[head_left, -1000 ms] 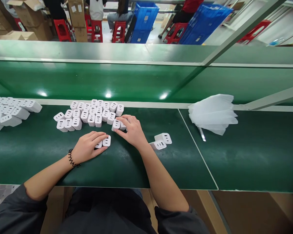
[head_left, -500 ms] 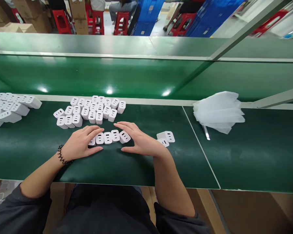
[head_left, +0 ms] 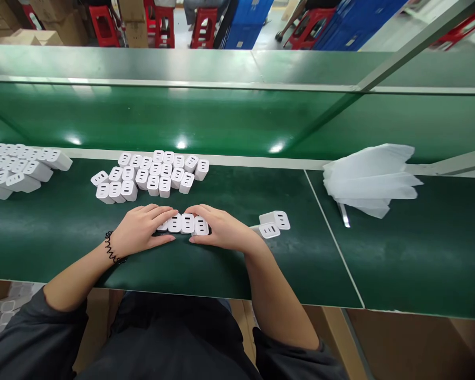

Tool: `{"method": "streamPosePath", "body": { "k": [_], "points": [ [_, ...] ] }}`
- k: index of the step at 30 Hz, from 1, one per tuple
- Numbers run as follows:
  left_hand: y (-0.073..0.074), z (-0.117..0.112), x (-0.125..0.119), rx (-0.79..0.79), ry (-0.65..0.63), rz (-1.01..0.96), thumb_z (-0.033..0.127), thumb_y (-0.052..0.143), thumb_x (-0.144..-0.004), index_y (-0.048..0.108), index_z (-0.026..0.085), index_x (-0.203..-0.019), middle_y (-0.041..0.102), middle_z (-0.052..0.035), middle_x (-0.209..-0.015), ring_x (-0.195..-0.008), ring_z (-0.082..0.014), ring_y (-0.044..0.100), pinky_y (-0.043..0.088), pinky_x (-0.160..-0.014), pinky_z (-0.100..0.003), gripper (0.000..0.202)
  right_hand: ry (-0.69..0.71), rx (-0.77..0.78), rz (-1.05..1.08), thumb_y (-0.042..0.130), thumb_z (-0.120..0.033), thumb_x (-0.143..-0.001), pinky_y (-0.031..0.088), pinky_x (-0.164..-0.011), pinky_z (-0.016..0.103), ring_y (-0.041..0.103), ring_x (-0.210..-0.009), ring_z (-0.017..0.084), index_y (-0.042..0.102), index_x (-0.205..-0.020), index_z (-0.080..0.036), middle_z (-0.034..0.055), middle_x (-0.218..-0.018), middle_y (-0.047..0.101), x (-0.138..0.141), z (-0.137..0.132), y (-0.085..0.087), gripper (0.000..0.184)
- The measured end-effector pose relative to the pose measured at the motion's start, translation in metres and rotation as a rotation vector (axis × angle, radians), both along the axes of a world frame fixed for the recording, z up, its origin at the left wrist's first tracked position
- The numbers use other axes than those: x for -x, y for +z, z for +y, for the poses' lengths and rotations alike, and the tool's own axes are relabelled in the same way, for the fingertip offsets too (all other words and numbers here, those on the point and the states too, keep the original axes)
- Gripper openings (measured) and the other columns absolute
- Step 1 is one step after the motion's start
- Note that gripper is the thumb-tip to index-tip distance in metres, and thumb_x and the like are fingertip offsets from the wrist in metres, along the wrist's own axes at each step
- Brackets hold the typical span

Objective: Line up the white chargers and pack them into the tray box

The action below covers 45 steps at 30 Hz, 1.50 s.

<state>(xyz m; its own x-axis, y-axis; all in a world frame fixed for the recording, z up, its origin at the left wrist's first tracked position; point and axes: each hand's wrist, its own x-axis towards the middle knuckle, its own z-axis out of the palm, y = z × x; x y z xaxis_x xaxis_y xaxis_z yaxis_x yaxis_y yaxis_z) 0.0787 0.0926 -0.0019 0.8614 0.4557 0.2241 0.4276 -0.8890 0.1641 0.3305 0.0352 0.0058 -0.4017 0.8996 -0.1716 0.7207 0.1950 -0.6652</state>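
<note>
A short row of white USB chargers (head_left: 187, 224) stands on the green bench, port faces up. My left hand (head_left: 141, 230) grips the row's left end, fingers along the far side and thumb along the near side, hiding part of it. At the right end, my right hand (head_left: 222, 229) curls the same way around the last charger. Beyond the hands stands a loose group of several chargers (head_left: 154, 169). Just right of my right wrist, two more chargers (head_left: 280, 219) lie tilted on the bench.
A larger block of chargers (head_left: 24, 169) stands at the far left. Thin white sheets (head_left: 372, 179) lie at the right, with a shiny metal strip (head_left: 343, 215) poking out. A metal frame bar (head_left: 419, 47) slants over the bench. Red stools (head_left: 204, 26) and blue crates (head_left: 247, 24) are beyond.
My right hand has moved left and closed around the row's right end. The rightmost charger, tilted before, now stands in line with the others. The view has shifted slightly.
</note>
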Motion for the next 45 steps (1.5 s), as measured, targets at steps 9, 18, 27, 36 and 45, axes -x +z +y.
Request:
{"method": "streamPosePath", "body": {
  "k": [9,18,27,36,45],
  "points": [
    [0.002,0.004,0.007,0.011,-0.050,0.010,0.051,0.052,-0.096,0.057,0.018,-0.122,0.070,-0.0062,-0.113,-0.093,-0.0187,0.066,0.050,-0.074,-0.031,0.043,0.044,-0.082,-0.109,0.070,-0.041,-0.085,0.049,-0.071,0.032,0.064,-0.087,0.020,0.054,-0.118,-0.024,0.0039,-0.112,0.061,0.013,-0.003,-0.005,0.040],
    [-0.001,0.002,0.006,-0.013,-0.032,0.039,0.053,0.051,-0.096,0.058,0.017,-0.119,0.071,-0.0054,-0.107,-0.087,-0.0176,0.066,0.047,-0.071,-0.031,0.043,0.079,-0.132,-0.161,0.065,-0.039,-0.088,0.048,-0.065,0.031,0.064,-0.082,0.020,0.053,-0.120,-0.022,0.0045,-0.108,0.062,0.018,-0.004,-0.006,0.038],
    [-0.003,0.003,0.007,-0.002,-0.030,0.035,0.054,0.050,-0.096,0.058,0.018,-0.118,0.071,-0.0048,-0.107,-0.090,-0.0175,0.066,0.048,-0.071,-0.031,0.043,0.094,-0.035,-0.018,0.077,-0.048,-0.078,0.054,-0.076,0.035,0.066,-0.092,0.022,0.048,-0.135,-0.027,0.0051,-0.128,0.058,-0.003,-0.003,0.004,0.067],
    [-0.003,0.003,0.007,0.019,-0.022,0.043,0.056,0.050,-0.096,0.059,0.019,-0.119,0.070,-0.0063,-0.105,-0.090,-0.0180,0.065,0.049,-0.073,-0.030,0.046,0.129,-0.096,-0.039,0.075,-0.045,-0.080,0.055,-0.073,0.034,0.067,-0.095,0.023,0.051,-0.133,-0.027,0.0050,-0.122,0.062,0.006,-0.002,-0.003,0.061],
    [-0.002,0.004,0.007,-0.001,-0.038,0.027,0.055,0.051,-0.096,0.057,0.018,-0.119,0.071,-0.0054,-0.105,-0.090,-0.0184,0.066,0.048,-0.072,-0.031,0.044,0.135,-0.117,-0.070,0.074,-0.041,-0.082,0.054,-0.076,0.034,0.066,-0.098,0.024,0.051,-0.131,-0.025,0.0055,-0.119,0.063,0.009,-0.003,-0.003,0.057]
  ]
}}
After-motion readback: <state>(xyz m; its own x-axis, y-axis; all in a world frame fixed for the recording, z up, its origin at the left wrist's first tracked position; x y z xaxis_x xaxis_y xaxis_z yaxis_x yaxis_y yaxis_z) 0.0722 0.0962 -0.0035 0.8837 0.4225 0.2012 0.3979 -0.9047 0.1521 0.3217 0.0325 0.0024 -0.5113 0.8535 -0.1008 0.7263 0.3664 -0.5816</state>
